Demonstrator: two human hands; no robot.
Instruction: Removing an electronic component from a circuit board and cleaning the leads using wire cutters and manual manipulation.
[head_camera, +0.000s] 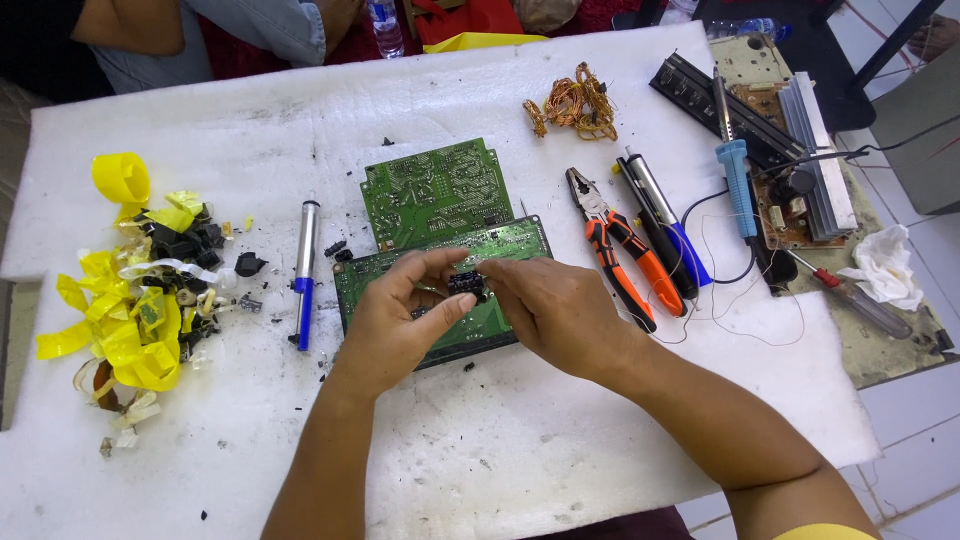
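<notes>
Head view shows a small black component (466, 282) held between both hands, just above the lower green circuit board (500, 243) in the middle of the white foam sheet (480, 450). Left hand (400, 315) is half closed, its thumb and fingers pinching the component from the left side. Right hand (550, 305) is also curled, its fingertips gripping the same piece from the right. A second green board (435, 190) lies just behind the first one. To the right lie orange-handled pliers (620, 250) and a blue soldering iron (735, 175). To the left rests a blue and silver desoldering pump (305, 270), and further left a pile of yellow tape scraps (130, 330).
</notes>
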